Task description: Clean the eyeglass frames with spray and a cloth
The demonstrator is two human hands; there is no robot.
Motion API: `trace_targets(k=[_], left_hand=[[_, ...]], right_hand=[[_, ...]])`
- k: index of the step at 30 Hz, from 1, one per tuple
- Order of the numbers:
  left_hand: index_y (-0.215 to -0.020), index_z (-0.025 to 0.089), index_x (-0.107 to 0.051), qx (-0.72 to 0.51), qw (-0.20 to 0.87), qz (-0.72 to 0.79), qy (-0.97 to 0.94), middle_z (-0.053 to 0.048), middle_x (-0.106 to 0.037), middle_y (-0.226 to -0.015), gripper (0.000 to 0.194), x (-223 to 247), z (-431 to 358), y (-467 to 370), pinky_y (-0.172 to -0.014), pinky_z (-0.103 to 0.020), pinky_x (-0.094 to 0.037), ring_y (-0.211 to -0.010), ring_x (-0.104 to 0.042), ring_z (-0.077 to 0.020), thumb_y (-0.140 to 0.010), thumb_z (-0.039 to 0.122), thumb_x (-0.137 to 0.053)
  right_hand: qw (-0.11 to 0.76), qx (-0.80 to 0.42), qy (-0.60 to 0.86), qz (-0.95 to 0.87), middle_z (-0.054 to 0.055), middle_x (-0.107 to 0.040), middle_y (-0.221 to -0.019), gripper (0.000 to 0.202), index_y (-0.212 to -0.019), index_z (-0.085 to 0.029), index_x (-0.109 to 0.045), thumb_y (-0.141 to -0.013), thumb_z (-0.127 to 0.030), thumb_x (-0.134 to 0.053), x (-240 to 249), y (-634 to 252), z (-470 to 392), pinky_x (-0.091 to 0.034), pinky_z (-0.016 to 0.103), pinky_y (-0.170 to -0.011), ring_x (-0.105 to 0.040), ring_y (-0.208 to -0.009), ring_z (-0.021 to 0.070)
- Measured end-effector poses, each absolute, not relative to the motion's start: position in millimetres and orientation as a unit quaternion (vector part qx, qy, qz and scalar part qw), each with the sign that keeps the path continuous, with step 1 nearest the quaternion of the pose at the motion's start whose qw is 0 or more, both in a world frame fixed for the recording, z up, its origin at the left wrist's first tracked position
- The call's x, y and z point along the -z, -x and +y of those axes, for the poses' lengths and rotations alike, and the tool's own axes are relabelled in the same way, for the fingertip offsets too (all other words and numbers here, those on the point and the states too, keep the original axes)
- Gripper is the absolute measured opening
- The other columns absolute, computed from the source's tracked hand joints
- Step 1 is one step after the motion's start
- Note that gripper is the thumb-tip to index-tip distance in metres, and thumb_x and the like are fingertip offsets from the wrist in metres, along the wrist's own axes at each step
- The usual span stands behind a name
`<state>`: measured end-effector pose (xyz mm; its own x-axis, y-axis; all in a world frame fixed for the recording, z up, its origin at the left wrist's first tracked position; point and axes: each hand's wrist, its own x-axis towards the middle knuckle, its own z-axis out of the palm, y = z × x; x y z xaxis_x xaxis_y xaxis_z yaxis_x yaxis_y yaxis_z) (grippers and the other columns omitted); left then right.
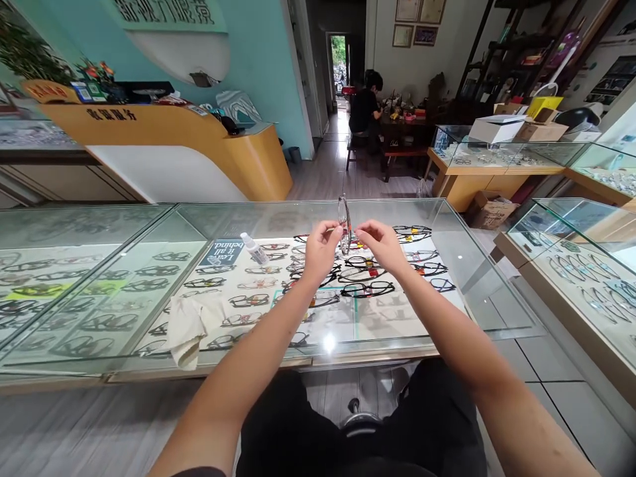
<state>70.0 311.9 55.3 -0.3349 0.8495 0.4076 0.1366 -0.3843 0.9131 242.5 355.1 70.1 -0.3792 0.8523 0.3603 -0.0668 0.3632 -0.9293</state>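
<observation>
Above the glass display case, my left hand (322, 250) pinches a pair of eyeglasses (343, 211), turned upright and seen nearly edge-on. My right hand (382, 244) is close on the other side, thumb and fingers drawn together by the frame. Whatever sits between its fingertips is too small to make out. Below both hands, several dark-framed eyeglasses (368, 289) lie in rows, some with red or yellow tags. A clear spray bottle (255, 248) and a pale cloth (191, 324) rest on the left part of the case.
Glass display cases (64, 265) continue to the left, and another case (586, 265) with frames stands at the right. Beyond are a wooden counter (258, 159), a person (365, 109) seated at a table, and boxes (497, 128). A stool base (360, 421) shows between my legs.
</observation>
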Motion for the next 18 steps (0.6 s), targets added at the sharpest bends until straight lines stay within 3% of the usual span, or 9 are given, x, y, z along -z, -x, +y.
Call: trace_targets(k=[7,12,18], left_hand=[[-0.104,0.022,-0.073,-0.646,0.299,0.486,-0.507,-0.009,-0.080,-0.110,0.045,-53.4,300.0,-69.8,-0.098,-0.037,-0.059,-0.104,-0.075,-0.0219,-0.088,0.064,-0.080],[-0.102,0.022,-0.073,-0.631,0.358,0.455,-0.517,-0.009,-0.081,-0.112,0.046,-55.8,299.8,-65.8,-0.099,-0.038,-0.061,-0.108,-0.076,-0.0240,-0.079,0.059,-0.090],[-0.098,0.022,-0.074,-0.642,0.325,0.467,-0.513,-0.008,-0.080,-0.106,0.043,-56.0,303.7,-62.5,-0.093,-0.037,-0.061,-0.100,-0.075,-0.0221,-0.078,0.056,-0.090]], right_hand=[[0.448,-0.478,0.278,-0.702,-0.001,-0.061,-0.072,0.042,-0.090,-0.023,-0.073,-0.088,-0.064,-0.079,-68.9,-243.6,340.9,-0.039,0.033,-0.064,-0.049,-0.065,0.0166],[0.445,-0.464,0.276,-0.714,-0.001,-0.060,-0.072,0.034,-0.088,-0.023,-0.072,-0.092,-0.057,-0.076,-73.2,-246.0,338.1,-0.038,0.033,-0.064,-0.048,-0.066,0.0166],[0.453,-0.446,0.286,-0.717,-0.002,-0.058,-0.068,0.026,-0.082,-0.022,-0.071,-0.092,-0.046,-0.075,-77.0,-249.9,341.1,-0.037,0.032,-0.063,-0.047,-0.064,0.0155]])
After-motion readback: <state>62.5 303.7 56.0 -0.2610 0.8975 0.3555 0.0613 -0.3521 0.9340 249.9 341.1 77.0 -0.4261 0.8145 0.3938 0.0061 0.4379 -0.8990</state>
